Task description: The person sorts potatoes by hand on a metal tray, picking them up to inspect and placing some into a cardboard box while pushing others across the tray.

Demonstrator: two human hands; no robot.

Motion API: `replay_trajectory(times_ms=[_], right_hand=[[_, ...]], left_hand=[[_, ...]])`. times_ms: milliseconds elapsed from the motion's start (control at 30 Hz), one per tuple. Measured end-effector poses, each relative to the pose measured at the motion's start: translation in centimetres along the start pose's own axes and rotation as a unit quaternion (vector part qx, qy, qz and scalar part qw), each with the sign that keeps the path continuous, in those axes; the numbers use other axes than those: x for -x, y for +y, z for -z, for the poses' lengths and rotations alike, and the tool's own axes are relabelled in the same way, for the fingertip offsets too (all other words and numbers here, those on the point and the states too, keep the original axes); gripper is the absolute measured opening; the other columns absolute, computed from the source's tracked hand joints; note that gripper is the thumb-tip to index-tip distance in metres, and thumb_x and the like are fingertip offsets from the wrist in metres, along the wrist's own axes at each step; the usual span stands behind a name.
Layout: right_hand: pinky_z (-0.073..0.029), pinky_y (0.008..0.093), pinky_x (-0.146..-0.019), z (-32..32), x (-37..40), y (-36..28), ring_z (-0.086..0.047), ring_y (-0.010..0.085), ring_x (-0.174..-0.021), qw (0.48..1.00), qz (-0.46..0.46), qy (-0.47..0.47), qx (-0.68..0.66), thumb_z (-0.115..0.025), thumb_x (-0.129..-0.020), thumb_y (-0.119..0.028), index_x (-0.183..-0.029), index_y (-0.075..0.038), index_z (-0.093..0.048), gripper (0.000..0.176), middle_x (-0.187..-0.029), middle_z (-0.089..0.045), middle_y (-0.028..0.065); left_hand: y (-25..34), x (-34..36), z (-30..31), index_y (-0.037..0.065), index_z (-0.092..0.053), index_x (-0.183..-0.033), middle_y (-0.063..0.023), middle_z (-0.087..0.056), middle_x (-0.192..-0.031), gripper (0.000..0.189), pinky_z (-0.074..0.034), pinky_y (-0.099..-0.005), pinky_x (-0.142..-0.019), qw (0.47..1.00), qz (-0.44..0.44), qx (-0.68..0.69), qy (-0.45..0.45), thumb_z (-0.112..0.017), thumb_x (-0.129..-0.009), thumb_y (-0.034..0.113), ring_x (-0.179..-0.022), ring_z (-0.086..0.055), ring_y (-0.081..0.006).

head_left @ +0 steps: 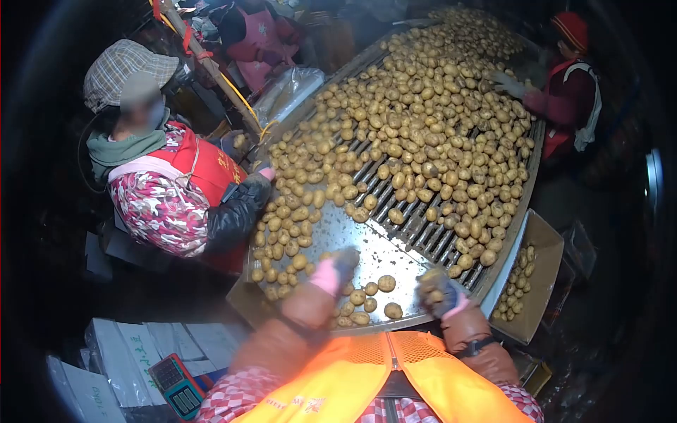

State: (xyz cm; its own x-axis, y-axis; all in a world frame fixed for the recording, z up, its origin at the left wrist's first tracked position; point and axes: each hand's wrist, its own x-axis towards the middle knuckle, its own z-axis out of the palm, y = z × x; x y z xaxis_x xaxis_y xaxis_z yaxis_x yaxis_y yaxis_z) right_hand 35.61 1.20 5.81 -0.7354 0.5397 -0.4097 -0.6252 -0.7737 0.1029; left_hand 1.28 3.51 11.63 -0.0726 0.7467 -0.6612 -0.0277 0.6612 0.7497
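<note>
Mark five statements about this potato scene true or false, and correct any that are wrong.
1. The camera wearer's left hand and right hand are both gloved. True.
2. The left hand is over the dark slats. False: it is over the smooth metal sheet.
3. The open cardboard box on the right holds potatoes. True.
4. The worker at the upper right wears a white hat. False: the hat is red.
5. A keypad device sits at the lower left, near white boxes. True.
</note>
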Motion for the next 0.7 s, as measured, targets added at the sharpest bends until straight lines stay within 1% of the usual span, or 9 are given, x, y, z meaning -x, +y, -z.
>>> replay_trajectory(times_ms=[33,100,133,167,233,367,467,567,700], right_hand=[[-0.045,0.0209,-0.053,-4.6,3.4,0.8,-0.051,0.0089,-0.072,0.988,0.122,0.010,-0.093,-0.070,-0.093,-0.017,-0.115,-0.011,-0.059,0.025,-0.087,-0.050,-0.0011],[-0.044,0.0170,-0.054,1.1,7.8,-2.9,-0.050,0.0032,-0.076,0.943,0.310,-0.078,-0.098,-0.065,-0.097,-0.021,-0.122,-0.019,-0.061,0.025,-0.096,-0.056,-0.0089],[-0.044,0.0162,-0.054,6.8,10.9,-5.8,-0.051,0.0033,-0.076,0.906,0.417,0.011,-0.071,-0.062,-0.099,-0.021,-0.125,-0.019,-0.061,0.026,-0.099,-0.058,-0.0087],[-0.044,0.0155,-0.055,8.3,12.3,-6.4,-0.053,0.0038,-0.077,0.868,0.485,0.085,-0.059,-0.061,-0.100,-0.020,-0.126,-0.019,-0.062,0.026,-0.101,-0.059,-0.0082],[-0.045,0.0145,-0.056,12.0,15.3,-7.9,-0.056,0.0055,-0.078,0.796,0.567,0.208,-0.029,-0.059,-0.101,-0.019,-0.127,-0.017,-0.062,0.026,-0.102,-0.061,-0.0065],[-0.046,0.0129,-0.058,22.4,22.3,-6.3,-0.062,0.0105,-0.083,0.814,0.522,0.251,0.030,-0.058,-0.102,-0.019,-0.125,-0.012,-0.062,0.024,-0.101,-0.063,-0.0015],[-0.048,0.0130,-0.062,18.7,25.8,-0.3,-0.062,0.0126,-0.087,0.814,0.450,0.368,-0.012,-0.060,-0.101,-0.022,-0.121,-0.009,-0.062,0.025,-0.104,-0.064,0.0023],[-0.053,0.0211,-0.071,31.2,33.5,4.4,-0.060,0.0148,-0.103,0.842,0.432,0.316,0.071,-0.055,-0.103,-0.034,-0.128,-0.007,-0.059,0.037,-0.121,-0.062,0.0051],[-0.052,0.0289,-0.078,27.5,35.0,7.8,-0.059,0.0146,-0.102,0.772,0.436,0.463,-0.012,-0.051,-0.103,-0.041,-0.133,-0.011,-0.056,0.043,-0.124,-0.061,0.0047]], left_hand=[[-2.6,-2.6,3.9,0.004,-0.068,-0.120,-0.0078,-0.065,-0.104,0.041,-0.050,-0.0316,-0.083,0.994,-0.045,0.017,0.096,-0.054,-0.101,0.038,-0.091,-0.060,-0.0190],[-7.7,-7.6,11.5,0.004,-0.074,-0.108,-0.0045,-0.065,-0.090,0.044,-0.050,-0.0338,-0.077,0.947,-0.138,0.022,0.289,-0.057,-0.100,0.043,-0.082,-0.058,-0.0169],[-6.4,-6.8,13.1,0.007,-0.068,-0.125,-0.0144,-0.071,-0.095,0.046,-0.052,-0.0346,-0.081,0.935,-0.119,0.087,0.323,-0.063,-0.098,0.044,-0.085,-0.064,-0.0201],[-7.3,-7.3,15.8,0.009,-0.061,-0.134,-0.0228,-0.068,-0.114,0.052,-0.051,-0.0397,-0.092,0.853,-0.216,-0.251,0.403,-0.064,-0.096,0.045,-0.106,-0.066,-0.0298],[-6.6,-6.4,15.6,0.017,-0.054,-0.143,-0.0224,-0.050,-0.146,0.058,-0.046,-0.0500,-0.104,0.792,-0.030,-0.420,0.442,-0.065,-0.094,0.047,-0.129,-0.053,-0.0388],[-9.3,-6.7,8.7,0.027,-0.054,-0.142,-0.0174,-0.026,-0.163,0.062,-0.037,-0.0608,-0.110,0.801,-0.051,-0.520,0.293,-0.071,-0.087,0.049,-0.140,-0.039,-0.0455],[-8.4,-1.2,2.4,0.021,-0.053,-0.142,-0.0167,-0.033,-0.157,0.068,-0.034,-0.0615,-0.112,0.719,-0.171,-0.611,0.284,-0.068,-0.085,0.054,-0.142,-0.031,-0.0491],[-9.0,1.6,1.5,0.017,-0.042,-0.150,-0.0149,-0.038,-0.156,0.069,-0.023,-0.0574,-0.120,0.753,-0.190,-0.615,0.138,-0.056,-0.093,0.055,-0.149,-0.018,-0.0448],[-10.9,0.6,1.7,0.020,-0.038,-0.152,-0.0135,-0.037,-0.157,0.070,-0.027,-0.0570,-0.118,0.789,-0.274,-0.542,0.091,-0.063,-0.091,0.043,-0.147,-0.027,-0.0424]])
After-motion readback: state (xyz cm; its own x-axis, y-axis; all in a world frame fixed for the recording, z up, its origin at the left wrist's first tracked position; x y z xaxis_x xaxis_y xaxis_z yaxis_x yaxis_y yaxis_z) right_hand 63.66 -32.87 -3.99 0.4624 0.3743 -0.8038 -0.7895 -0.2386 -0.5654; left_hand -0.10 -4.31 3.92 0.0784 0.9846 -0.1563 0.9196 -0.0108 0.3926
